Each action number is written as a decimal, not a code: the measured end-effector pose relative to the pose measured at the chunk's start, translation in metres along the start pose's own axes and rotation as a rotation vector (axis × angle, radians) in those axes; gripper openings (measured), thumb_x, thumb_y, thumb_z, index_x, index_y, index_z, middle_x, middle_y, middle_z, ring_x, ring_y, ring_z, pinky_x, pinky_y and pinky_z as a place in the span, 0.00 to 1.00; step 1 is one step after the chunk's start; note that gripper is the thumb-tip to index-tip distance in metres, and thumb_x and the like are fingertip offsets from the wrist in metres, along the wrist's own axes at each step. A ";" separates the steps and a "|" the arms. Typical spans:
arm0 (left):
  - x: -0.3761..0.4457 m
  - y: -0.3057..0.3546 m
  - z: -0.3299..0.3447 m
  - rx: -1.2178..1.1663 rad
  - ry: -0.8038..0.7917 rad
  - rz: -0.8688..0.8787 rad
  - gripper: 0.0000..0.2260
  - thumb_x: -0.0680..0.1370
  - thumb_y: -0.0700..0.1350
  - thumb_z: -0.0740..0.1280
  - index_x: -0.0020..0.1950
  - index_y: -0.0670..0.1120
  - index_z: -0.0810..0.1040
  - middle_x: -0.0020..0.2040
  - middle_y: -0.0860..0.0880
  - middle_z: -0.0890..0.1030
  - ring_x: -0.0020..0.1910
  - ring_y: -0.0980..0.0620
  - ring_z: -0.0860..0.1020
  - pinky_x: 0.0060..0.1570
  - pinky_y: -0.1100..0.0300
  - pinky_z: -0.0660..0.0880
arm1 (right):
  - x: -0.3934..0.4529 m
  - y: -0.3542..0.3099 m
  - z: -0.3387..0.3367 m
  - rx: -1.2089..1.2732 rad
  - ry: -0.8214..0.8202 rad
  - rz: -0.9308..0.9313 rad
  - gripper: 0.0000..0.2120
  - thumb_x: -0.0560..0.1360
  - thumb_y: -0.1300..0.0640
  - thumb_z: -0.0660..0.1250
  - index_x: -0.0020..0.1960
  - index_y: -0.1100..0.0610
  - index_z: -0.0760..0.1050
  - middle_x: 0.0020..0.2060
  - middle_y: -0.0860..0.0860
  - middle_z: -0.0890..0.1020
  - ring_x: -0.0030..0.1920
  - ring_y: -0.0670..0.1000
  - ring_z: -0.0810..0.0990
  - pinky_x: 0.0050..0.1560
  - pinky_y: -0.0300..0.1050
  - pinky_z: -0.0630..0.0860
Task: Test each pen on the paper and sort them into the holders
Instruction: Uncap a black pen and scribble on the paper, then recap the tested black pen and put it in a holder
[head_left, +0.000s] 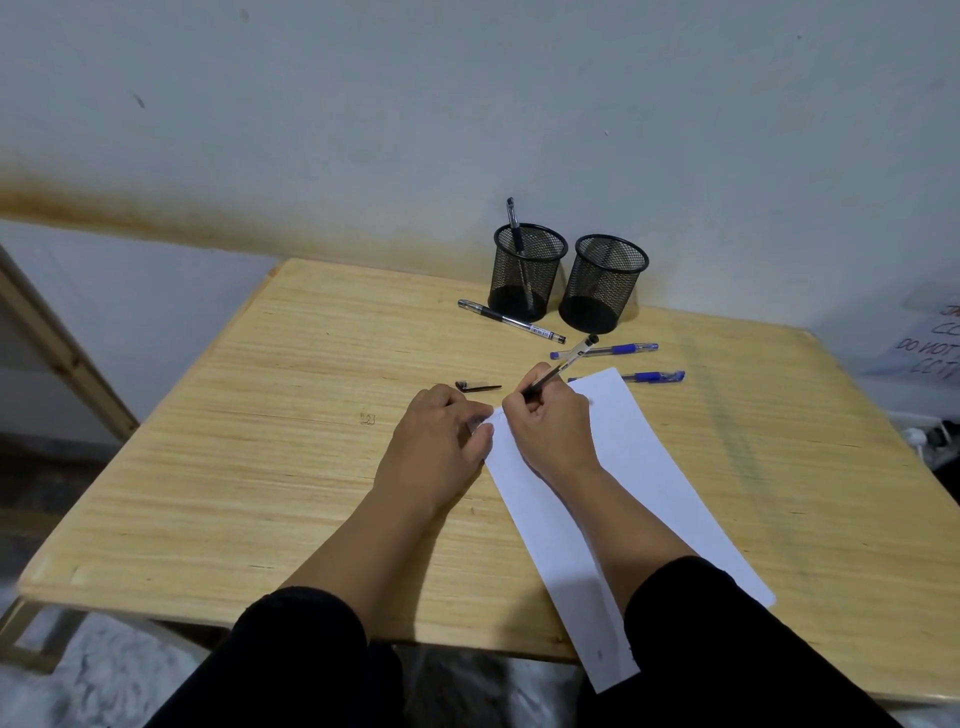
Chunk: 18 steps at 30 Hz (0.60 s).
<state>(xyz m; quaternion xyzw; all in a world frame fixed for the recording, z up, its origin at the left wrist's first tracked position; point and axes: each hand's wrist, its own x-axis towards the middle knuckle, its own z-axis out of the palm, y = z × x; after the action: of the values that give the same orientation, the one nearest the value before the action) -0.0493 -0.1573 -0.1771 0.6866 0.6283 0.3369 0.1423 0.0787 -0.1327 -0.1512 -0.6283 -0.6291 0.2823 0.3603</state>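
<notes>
My right hand grips a black pen in a writing hold, its tip down at the top left corner of the white paper. My left hand rests on the table with its fingers pressing the paper's left edge. A black pen cap lies just beyond my left hand. Two black mesh holders stand at the back: the left holder has one black pen in it, the right holder looks empty. One black pen and two blue pens lie loose on the table.
The wooden table stands against a pale wall. A wooden frame leans at the left. A white sign with handwriting sits off the table's right side. Crumpled plastic covers the floor below.
</notes>
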 end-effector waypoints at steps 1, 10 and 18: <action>0.000 0.000 0.000 -0.003 0.002 -0.002 0.12 0.75 0.48 0.64 0.57 0.50 0.80 0.50 0.52 0.75 0.55 0.55 0.71 0.49 0.66 0.64 | 0.000 0.000 0.000 -0.005 0.009 0.003 0.02 0.76 0.59 0.61 0.46 0.58 0.71 0.38 0.53 0.78 0.39 0.49 0.76 0.35 0.31 0.68; 0.004 0.001 -0.003 -0.102 0.065 -0.045 0.11 0.75 0.46 0.64 0.57 0.50 0.78 0.48 0.53 0.75 0.47 0.56 0.74 0.47 0.66 0.65 | 0.004 0.004 -0.003 0.264 0.057 0.136 0.03 0.75 0.59 0.61 0.46 0.58 0.73 0.35 0.53 0.78 0.34 0.50 0.76 0.34 0.40 0.72; 0.043 -0.002 0.000 0.036 -0.019 -0.129 0.11 0.78 0.45 0.63 0.58 0.45 0.78 0.58 0.44 0.76 0.59 0.45 0.72 0.52 0.65 0.62 | 0.007 0.001 -0.030 0.676 0.035 0.320 0.02 0.75 0.59 0.66 0.43 0.55 0.76 0.30 0.52 0.76 0.28 0.46 0.72 0.24 0.34 0.68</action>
<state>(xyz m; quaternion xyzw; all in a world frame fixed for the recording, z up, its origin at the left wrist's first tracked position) -0.0518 -0.1163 -0.1660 0.6503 0.6758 0.3093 0.1573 0.1036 -0.1286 -0.1342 -0.5690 -0.3878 0.5159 0.5096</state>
